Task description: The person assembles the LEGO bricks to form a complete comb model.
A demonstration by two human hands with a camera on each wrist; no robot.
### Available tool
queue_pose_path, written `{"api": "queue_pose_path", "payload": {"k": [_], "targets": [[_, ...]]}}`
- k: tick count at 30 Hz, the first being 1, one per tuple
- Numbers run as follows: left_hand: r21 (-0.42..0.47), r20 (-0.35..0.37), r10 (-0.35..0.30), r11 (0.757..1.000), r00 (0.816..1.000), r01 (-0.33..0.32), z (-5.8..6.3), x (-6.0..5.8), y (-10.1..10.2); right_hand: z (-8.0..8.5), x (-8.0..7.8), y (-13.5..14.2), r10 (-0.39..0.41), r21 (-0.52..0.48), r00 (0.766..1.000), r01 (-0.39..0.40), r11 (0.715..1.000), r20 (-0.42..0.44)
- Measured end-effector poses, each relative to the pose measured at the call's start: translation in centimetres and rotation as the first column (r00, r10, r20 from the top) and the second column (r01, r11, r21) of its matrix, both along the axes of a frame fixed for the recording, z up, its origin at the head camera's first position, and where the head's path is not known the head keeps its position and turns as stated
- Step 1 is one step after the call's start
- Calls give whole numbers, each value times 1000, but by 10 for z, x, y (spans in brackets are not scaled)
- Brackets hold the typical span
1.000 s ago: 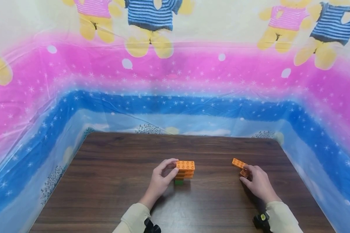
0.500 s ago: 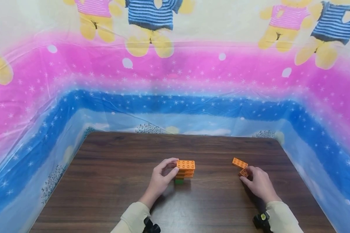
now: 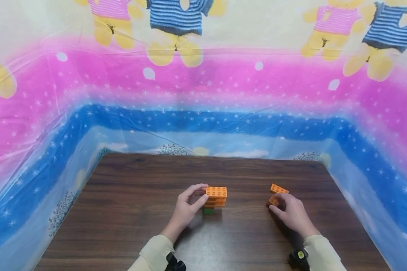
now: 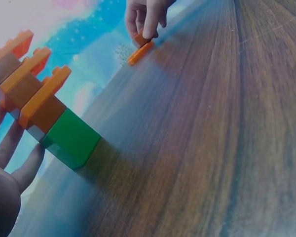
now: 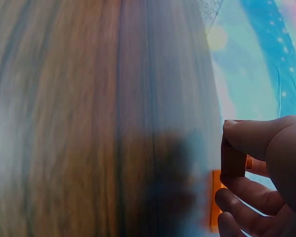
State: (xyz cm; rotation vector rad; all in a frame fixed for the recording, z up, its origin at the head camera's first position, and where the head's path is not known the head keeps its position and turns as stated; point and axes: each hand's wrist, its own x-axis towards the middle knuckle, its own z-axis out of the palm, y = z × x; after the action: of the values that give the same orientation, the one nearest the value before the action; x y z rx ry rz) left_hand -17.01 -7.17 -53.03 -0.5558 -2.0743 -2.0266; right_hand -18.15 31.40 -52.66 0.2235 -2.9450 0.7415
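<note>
A stack of toy building bricks (image 3: 216,192) stands upright on the table, orange and brown layers above a green brick (image 4: 71,138) at the bottom. My left hand (image 3: 185,209) holds this stack from its left side, thumb in front and fingers behind. Off to the right, my right hand (image 3: 294,211) pinches a small brown-orange brick (image 5: 233,155) between thumb and fingers. Just behind that hand lies a flat orange brick (image 3: 279,188) with studs on top. Part of the pinched brick is hidden by the fingers.
The dark wood-grain table (image 3: 139,180) reaches back to a printed cloth (image 3: 196,120) that hangs round its far and side edges. Table surface lies between the stack and the right hand.
My right hand has moved left with the small brown-orange brick, away from the flat orange brick, which stays put. The left hand and the stack have kept their place.
</note>
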Motion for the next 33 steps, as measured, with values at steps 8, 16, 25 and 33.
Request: {"api": "queue_pose_path", "payload": {"k": [8, 16, 25, 33], "targets": [[6, -13, 2, 1000, 1000, -2, 1, 0, 1, 5, 2, -15, 52, -33, 999, -53, 998, -8], [32, -6, 35, 999, 999, -35, 3, 1, 4, 11, 2, -31, 87, -88, 996, -88, 992, -8], [25, 34, 43, 999, 998, -44, 7, 3, 5, 24, 4, -54, 131, -142, 990, -137, 980, -49], [22, 36, 44, 999, 998, -45, 5, 4, 5, 43, 7, -74, 160, -142, 982, -173, 975, -98]]}}
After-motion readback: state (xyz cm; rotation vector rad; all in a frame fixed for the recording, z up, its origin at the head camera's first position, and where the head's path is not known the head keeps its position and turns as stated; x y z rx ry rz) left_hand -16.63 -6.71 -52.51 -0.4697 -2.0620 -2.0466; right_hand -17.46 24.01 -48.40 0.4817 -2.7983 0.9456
